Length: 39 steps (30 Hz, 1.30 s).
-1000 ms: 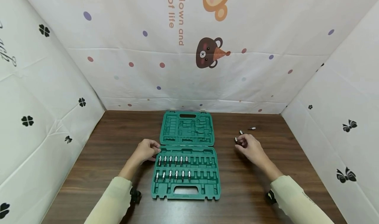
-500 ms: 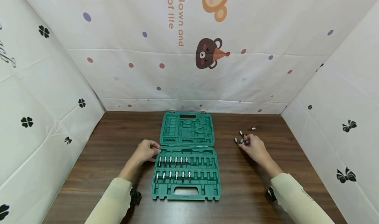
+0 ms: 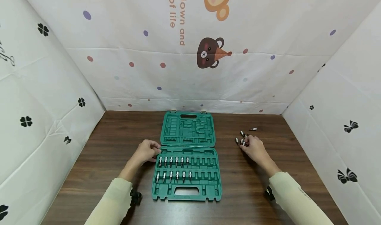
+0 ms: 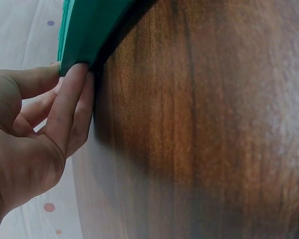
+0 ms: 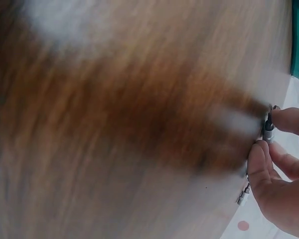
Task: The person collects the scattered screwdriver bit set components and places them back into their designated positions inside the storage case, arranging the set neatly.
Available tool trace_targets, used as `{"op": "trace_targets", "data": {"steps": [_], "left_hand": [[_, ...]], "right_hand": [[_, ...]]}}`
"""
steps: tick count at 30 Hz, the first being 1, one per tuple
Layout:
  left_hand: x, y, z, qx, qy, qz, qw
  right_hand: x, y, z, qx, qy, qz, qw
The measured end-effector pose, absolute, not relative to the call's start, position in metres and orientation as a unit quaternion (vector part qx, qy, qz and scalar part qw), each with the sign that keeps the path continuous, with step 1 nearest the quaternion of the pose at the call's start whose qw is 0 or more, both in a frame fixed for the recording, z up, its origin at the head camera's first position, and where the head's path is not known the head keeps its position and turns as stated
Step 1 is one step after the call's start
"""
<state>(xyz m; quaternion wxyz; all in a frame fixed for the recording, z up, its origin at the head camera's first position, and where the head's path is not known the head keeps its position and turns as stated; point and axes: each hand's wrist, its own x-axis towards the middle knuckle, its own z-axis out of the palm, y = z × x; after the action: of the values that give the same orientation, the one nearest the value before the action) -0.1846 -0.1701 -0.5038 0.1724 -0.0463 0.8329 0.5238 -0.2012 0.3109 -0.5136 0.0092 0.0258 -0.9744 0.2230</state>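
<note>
An open green plastic tool case [image 3: 188, 172] lies on the table, with two rows of bit sockets [image 3: 177, 176] in the left part of its tray. My left hand [image 3: 147, 151] grips the tray's upper left corner, the thumb on its edge and the fingers against its side wall [image 4: 97, 30]. Over a loose cluster of bit sockets to the right of the case is my right hand [image 3: 254, 149]. Between its thumb and fingers, in the right wrist view, is a bit socket [image 5: 268, 132] with a silver base and a dark tip.
Slots on the tray's right side [image 3: 209, 176] hold no bits. Loose bit sockets [image 3: 242, 133] lie beyond the right hand, one farther back [image 3: 253, 129]. A printed white cloth [image 3: 262, 83] rises behind the wooden table [image 3: 128, 126] and along both sides.
My right hand has shifted slightly right and toward me among the loose bit sockets, uncovering some of them. My left hand stays on the case's corner.
</note>
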Motion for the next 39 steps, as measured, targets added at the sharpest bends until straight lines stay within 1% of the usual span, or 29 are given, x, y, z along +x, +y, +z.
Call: {"op": "trace_targets", "data": {"steps": [9, 21, 35, 39], "left_hand": [[-0.184, -0.171, -0.503, -0.042, 0.833, 0.524, 0.174], [-0.186, -0.17, -0.506, -0.043, 0.835, 0.522, 0.168], [-0.187, -0.17, -0.505, -0.042, 0.836, 0.521, 0.168], [-0.186, -0.17, -0.505, -0.041, 0.836, 0.521, 0.169]], "right_hand": [[-0.202, 0.31, -0.511, 0.027, -0.979, 0.203, -0.014], [-0.198, 0.315, -0.512, 0.022, -0.972, 0.232, 0.024], [-0.19, 0.315, -0.505, -0.023, -0.96, 0.281, -0.005], [-0.186, 0.31, -0.501, -0.019, -0.955, 0.297, -0.015]]}}
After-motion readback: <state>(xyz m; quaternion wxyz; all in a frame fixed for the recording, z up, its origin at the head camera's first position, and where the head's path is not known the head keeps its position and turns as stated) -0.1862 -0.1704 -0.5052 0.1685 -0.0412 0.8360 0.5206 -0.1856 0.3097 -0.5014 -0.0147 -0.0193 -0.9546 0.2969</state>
